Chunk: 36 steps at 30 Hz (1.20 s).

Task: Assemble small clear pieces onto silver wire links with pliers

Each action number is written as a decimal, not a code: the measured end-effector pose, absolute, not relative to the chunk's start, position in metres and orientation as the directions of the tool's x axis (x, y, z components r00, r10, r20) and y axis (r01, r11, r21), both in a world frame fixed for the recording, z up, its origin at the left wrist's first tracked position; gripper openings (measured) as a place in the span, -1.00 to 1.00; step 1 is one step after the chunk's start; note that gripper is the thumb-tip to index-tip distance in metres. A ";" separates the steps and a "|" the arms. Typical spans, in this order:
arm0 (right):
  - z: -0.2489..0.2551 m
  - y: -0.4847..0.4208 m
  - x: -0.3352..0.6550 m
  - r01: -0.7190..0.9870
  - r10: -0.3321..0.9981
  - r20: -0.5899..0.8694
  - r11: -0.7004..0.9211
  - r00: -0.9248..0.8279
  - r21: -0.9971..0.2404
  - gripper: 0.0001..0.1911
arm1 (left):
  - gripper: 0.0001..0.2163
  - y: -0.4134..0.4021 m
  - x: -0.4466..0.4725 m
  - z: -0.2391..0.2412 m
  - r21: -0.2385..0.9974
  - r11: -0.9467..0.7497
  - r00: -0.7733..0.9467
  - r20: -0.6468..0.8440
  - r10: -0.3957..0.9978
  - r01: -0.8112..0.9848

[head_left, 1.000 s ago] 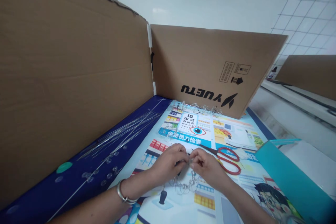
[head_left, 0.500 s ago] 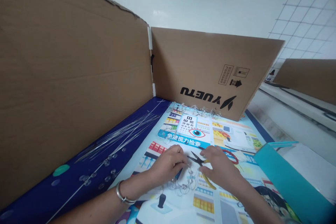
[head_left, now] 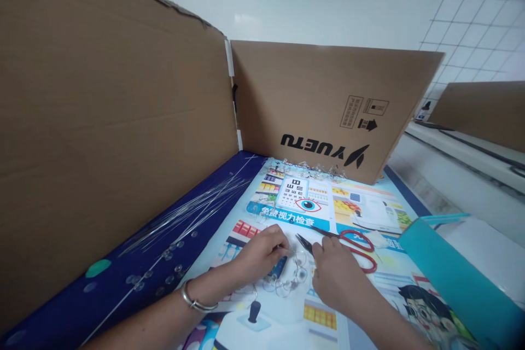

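Since 0.5 s ago, the right hand (head_left: 334,276) has drawn slightly toward the person, uncovering the red-handled scissors (head_left: 356,249). It is gripping small dark pliers (head_left: 304,243), tips pointing toward the left hand (head_left: 262,254). The left hand, with a bracelet (head_left: 196,299) on its wrist, is pinching a chain of wire rings and clear beads (head_left: 287,279) lying on the printed mat (head_left: 361,213) between both hands. Straight wires (head_left: 192,210) and loose beads (head_left: 164,270) are lying on the blue cloth (head_left: 123,290), beside the cardboard screen (head_left: 102,120).
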State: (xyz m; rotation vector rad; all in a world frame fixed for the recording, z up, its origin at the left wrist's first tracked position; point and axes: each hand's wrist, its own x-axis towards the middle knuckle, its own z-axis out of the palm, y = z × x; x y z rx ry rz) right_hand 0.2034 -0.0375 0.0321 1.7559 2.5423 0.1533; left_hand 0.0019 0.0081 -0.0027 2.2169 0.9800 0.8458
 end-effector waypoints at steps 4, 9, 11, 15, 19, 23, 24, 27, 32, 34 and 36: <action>0.023 -0.034 0.200 0.938 0.942 0.055 0.322 -0.331 0.127 -0.75 | -0.85 0.008 0.003 -0.002 0.675 -0.572 0.541 0.294 0.788 0.466; 0.022 -0.035 0.199 0.944 0.947 0.073 0.300 -0.312 0.140 -0.74 | -0.85 0.008 0.004 -0.003 0.636 -0.578 0.549 0.276 0.789 0.511; 0.023 -0.038 0.198 0.946 0.950 0.078 0.288 -0.302 0.150 -0.75 | -0.85 0.007 0.004 -0.003 0.614 -0.582 0.550 0.271 0.789 0.533; 0.020 -0.038 0.195 0.950 0.955 0.095 0.263 -0.281 0.166 -0.78 | -0.85 0.006 0.004 -0.001 0.560 -0.605 0.561 0.276 0.780 0.565; 0.015 -0.034 0.196 0.962 0.967 0.107 0.210 -0.231 0.176 -0.80 | -0.86 0.005 0.004 0.000 0.529 -0.622 0.572 0.282 0.770 0.577; 0.025 -0.040 0.201 0.950 0.957 0.043 0.278 -0.287 0.146 -0.72 | -0.86 0.004 0.004 0.000 0.519 -0.625 0.574 0.281 0.769 0.584; 0.029 -0.043 0.201 0.944 0.952 0.002 0.303 -0.306 0.131 -0.67 | -0.86 0.004 0.003 0.000 0.515 -0.626 0.576 0.279 0.768 0.585; 0.035 -0.050 0.200 0.941 0.952 -0.075 0.305 -0.297 0.145 -0.47 | -0.86 0.003 0.003 0.000 0.500 -0.636 0.586 0.279 0.761 0.588; 0.024 -0.041 0.197 0.937 0.964 0.014 0.253 -0.264 0.241 -0.58 | -0.85 0.002 0.003 0.000 0.503 -0.648 0.592 0.292 0.751 0.572; 0.019 -0.034 0.201 0.939 0.965 0.034 0.245 -0.261 0.241 -0.63 | -0.84 0.002 0.004 0.001 0.509 -0.651 0.597 0.293 0.746 0.563; 0.018 -0.030 0.205 0.942 0.959 0.020 0.273 -0.282 0.195 -0.63 | -0.83 0.001 0.004 0.001 0.512 -0.654 0.603 0.291 0.742 0.557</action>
